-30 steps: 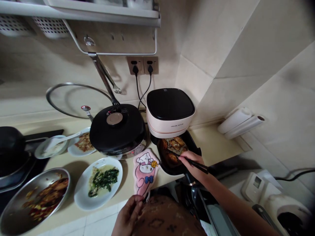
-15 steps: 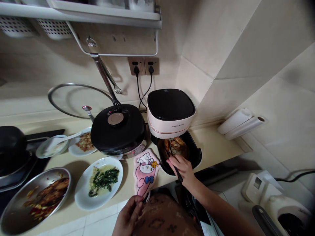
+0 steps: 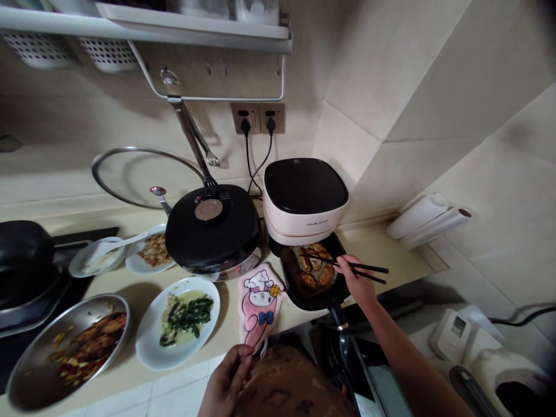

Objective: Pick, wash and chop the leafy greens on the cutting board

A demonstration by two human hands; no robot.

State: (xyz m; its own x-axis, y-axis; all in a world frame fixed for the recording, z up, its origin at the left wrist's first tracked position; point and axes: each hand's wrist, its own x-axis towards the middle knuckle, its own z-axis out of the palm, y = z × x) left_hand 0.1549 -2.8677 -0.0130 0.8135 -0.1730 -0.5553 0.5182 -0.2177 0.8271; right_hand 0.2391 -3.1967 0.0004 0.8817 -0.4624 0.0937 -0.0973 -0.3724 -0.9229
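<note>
Over squarish black drawer [image 3: 309, 303], right hand [image 3: 357, 282] pinched slim black chopsticks [image 3: 373, 268]; golden-brown food lumps [image 3: 325, 275] seemed cooked, unremoved; left hand [image 3: 226, 373], grip unclear.

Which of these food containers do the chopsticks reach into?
The black drawer in front of the pale appliance: chopsticks in the right hand reach into it. The metal bowl, plate of greens and smaller dishes, farther left, have none.

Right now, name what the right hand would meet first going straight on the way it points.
With its chopsticks leading, the right hand would probably meet the browned food pieces in the black basket first; whether the chopsticks touch them is unclear.
</note>
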